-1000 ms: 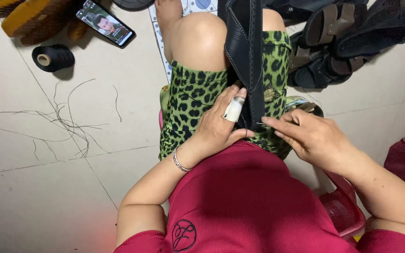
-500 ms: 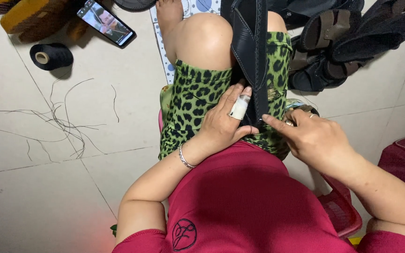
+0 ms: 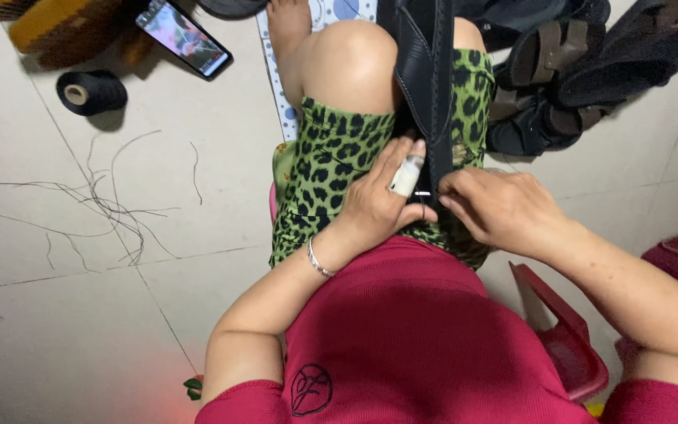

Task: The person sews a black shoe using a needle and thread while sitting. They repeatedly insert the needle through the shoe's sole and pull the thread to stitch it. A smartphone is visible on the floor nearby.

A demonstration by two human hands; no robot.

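Both hands meet at the near end of the black leather strap piece point(image 3: 425, 86), which lies along the right thigh and knee so the lap braces it: the left hand point(image 3: 378, 206) (a white wrap on one finger) pinches its edge in a narrow grip, and the right hand point(image 3: 504, 208) closes on the same end from the other side. Room is tight to the right, where dark sandals point(image 3: 582, 71) crowd close, while the tiled floor point(image 3: 64, 314) on the left holds only loose threads point(image 3: 96, 208), a black thread spool point(image 3: 92, 92) and a phone point(image 3: 184, 37).

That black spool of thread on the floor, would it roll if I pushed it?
Probably: the black spool lies on its side on smooth tile. It looks light, so it may skid too. Loose threads nearby might snag it.
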